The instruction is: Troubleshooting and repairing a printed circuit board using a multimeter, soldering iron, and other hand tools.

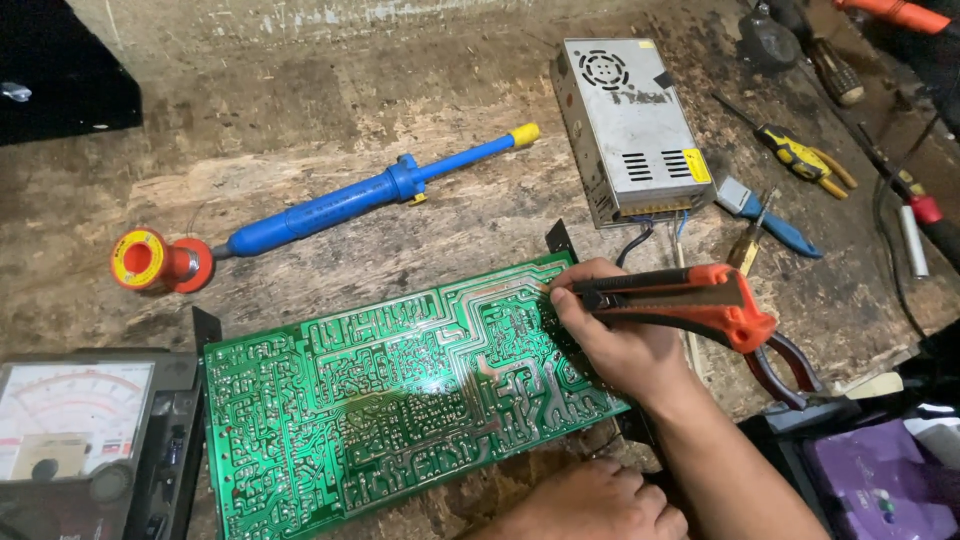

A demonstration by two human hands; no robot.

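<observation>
Circuit board: large and green, lying solder side up on the worn wooden table, tilted so its far right corner points away.
Right hand: its grip is closed around an orange and black utility knife, the tip touching the board's far right edge.
Left hand: rests at the board's near edge; whether its grip is closed I cannot tell.
Beyond the board: a blue desoldering pump and a solder spool, well apart from it, with bare wood between.
Right of the board: a metal power supply, with its wires near the corner.
Left of the board: an analogue meter, just beside the left edge.
</observation>
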